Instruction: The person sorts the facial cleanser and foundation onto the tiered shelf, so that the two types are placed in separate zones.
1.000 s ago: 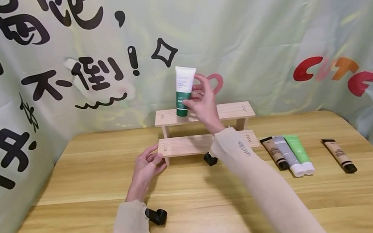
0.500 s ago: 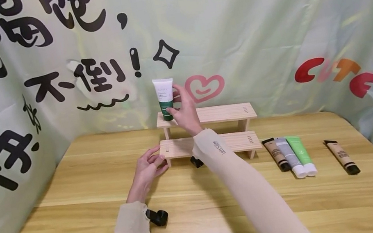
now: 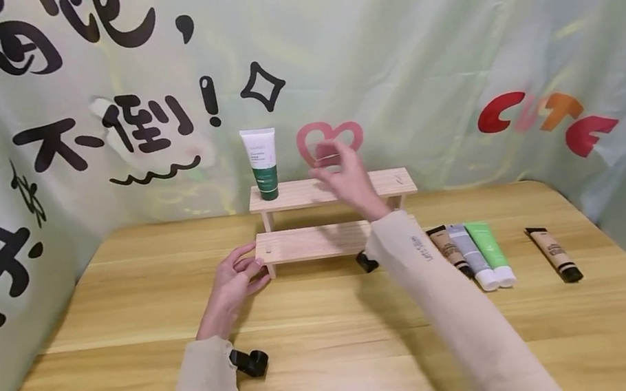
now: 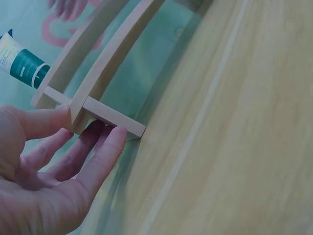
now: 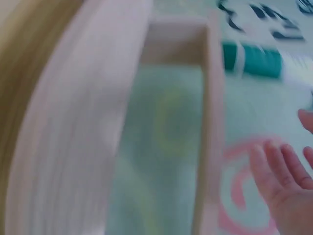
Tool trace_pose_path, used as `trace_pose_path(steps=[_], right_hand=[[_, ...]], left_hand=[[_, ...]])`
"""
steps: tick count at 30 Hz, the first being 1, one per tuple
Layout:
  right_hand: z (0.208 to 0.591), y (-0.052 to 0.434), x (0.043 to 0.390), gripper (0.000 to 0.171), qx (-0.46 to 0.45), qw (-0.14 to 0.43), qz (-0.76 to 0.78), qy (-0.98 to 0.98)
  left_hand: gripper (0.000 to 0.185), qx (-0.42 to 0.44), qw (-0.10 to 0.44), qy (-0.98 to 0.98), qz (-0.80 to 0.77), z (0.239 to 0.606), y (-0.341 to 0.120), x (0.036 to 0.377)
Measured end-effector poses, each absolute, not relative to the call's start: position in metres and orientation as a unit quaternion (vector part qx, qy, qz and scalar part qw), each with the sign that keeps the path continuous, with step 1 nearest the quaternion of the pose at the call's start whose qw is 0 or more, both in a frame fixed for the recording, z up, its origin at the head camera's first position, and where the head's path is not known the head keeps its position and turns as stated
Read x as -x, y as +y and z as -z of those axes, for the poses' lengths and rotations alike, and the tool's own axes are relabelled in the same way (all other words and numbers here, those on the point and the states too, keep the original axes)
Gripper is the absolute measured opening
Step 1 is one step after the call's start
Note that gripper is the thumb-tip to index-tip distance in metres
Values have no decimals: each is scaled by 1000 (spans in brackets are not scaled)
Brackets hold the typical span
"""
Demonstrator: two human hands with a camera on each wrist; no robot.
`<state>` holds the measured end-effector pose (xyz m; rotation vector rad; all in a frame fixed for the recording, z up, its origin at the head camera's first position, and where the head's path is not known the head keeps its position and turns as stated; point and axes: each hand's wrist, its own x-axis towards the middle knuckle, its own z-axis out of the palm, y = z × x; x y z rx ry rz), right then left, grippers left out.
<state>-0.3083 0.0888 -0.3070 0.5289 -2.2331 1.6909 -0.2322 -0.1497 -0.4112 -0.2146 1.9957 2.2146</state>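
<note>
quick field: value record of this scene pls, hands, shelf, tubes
left hand: fingers rest on the left end of the wooden shelf's lower step
right hand: open, empty, blurred, above the top step
green and white tube: upright on its cap, left end of the top step
spare tubes: three side by side, one apart, flat on the table right of the shelf

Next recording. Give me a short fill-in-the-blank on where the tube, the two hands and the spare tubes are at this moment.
1. The green and white tube stands upright on the ____ step of the wooden shelf.
2. The left hand touches the shelf's ____ end.
3. The right hand holds ____.
4. ____ tubes lie on the table right of the shelf.

Missing words: upper; left; nothing; four
</note>
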Motion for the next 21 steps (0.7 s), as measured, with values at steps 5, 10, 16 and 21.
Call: trace_pose_path(steps=[5,10,16,21], right_hand=[[306,149,298,42,-139,149,-589,-782],[313,205,284,43,-85,137,-595,-787],[324,260,261,44,-34,121,-563,-817],[331,299,242,43,-12,124,-547,-828]], left_hand=[[50,72,81,668,-736,409,-153,231],[50,69,78,670,-735,411,-154,233],[50,64,85,673,-732,413,-155,233],[50,52,87,672,-733,412,-153,234]])
